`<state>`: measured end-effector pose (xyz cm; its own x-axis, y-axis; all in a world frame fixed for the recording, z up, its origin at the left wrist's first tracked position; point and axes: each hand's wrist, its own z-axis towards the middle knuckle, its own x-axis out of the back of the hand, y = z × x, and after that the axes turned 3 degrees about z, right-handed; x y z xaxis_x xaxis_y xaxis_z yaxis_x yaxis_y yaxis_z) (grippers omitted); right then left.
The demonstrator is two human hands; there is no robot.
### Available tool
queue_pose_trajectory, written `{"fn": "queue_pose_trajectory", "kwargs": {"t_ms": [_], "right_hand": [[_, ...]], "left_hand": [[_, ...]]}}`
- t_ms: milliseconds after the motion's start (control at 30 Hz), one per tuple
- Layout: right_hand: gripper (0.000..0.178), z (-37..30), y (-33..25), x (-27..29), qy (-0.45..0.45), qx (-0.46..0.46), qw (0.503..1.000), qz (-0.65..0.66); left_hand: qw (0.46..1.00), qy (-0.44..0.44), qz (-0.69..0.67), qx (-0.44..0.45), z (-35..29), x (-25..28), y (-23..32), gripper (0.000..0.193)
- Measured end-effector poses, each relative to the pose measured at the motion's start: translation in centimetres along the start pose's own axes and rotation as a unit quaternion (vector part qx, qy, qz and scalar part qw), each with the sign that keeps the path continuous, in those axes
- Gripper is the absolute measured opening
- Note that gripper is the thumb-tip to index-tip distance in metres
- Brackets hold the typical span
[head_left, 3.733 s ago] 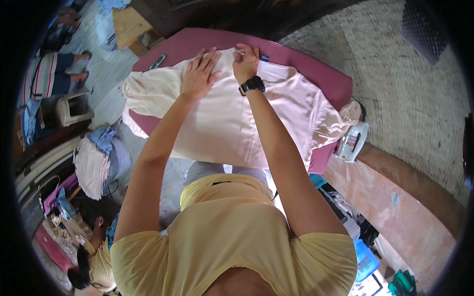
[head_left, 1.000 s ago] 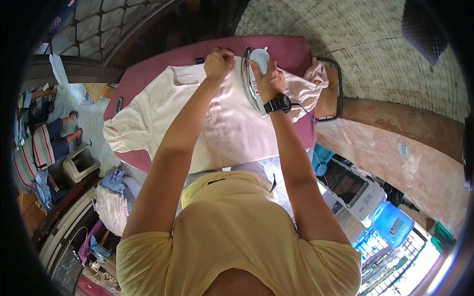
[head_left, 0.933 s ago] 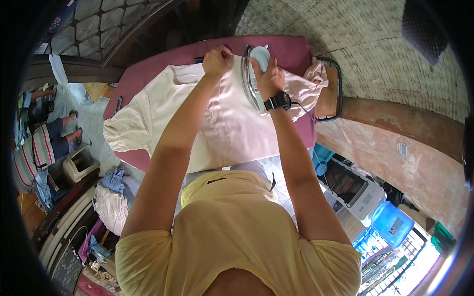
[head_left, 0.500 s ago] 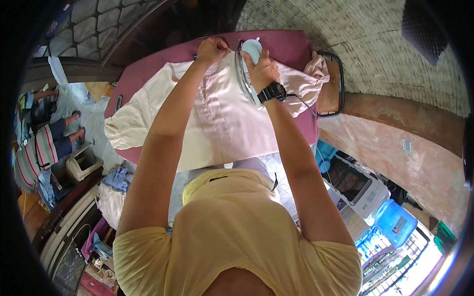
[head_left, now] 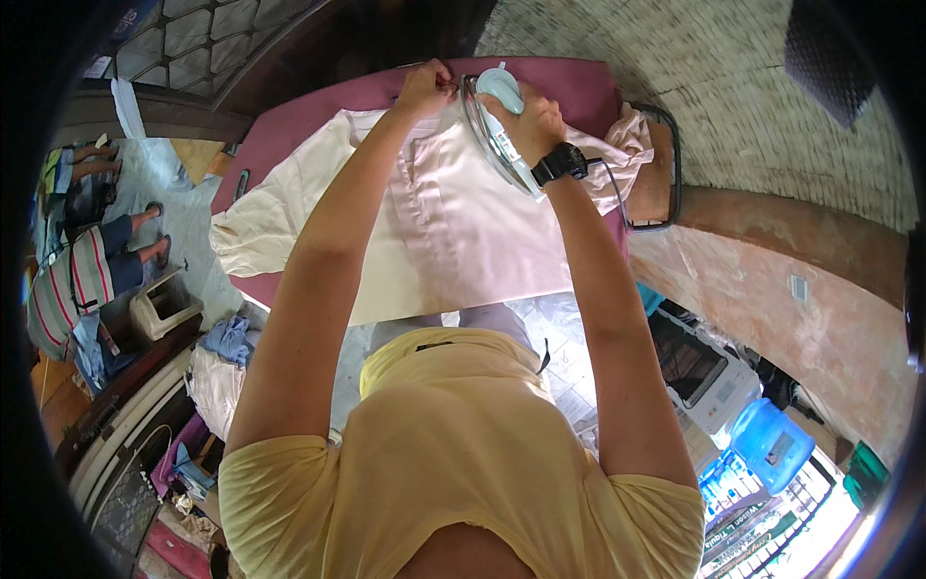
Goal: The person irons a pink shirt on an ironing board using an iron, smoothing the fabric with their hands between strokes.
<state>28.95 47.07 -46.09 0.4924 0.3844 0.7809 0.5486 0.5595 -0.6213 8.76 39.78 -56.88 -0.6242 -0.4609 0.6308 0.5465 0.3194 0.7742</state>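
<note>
A pale pink blouse with a front placket lies spread over a maroon ironing board. My right hand is wrapped round the handle of a white and pale green clothes iron. The iron rests on the blouse's upper right part, its long side slanting toward my wrist. At the top edge of the blouse, left of the iron, my left hand is closed, its fingers pinching the cloth near the neckline. The fingertips are partly hidden.
The iron's dark cord runs past the board's black metal end frame. A person in a striped top is at the left, near a beige plastic container. A blue water jug stands at the lower right.
My right hand and the iron have moved slightly right, and the iron's slant has increased. My left hand has shifted a little up and right. The whole view has shifted slightly too.
</note>
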Motion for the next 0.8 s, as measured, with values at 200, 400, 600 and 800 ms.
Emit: {"fn": "queue_pose_trajectory", "kwargs": {"t_ms": [200,400,600,800], "right_hand": [[0.068,0.2,-0.5,-0.7,-0.019,0.006,0.999,-0.041],[0.071,1.3,-1.2,-0.9,-0.036,0.002,0.997,-0.071],[0.073,1.1,-1.6,-0.6,-0.038,-0.002,0.993,-0.116],[0.074,1.2,-1.6,-0.9,-0.03,0.011,0.993,-0.117]], "left_hand": [[0.994,0.082,0.054,-0.053,-6.3,2.6,2.1,0.011],[0.983,0.002,0.171,-0.068,-10.7,1.8,1.0,0.023],[0.971,-0.027,0.236,-0.002,-11.6,1.7,2.6,0.022],[0.958,0.02,0.286,0.0,-12.3,0.9,2.0,0.023]]}}
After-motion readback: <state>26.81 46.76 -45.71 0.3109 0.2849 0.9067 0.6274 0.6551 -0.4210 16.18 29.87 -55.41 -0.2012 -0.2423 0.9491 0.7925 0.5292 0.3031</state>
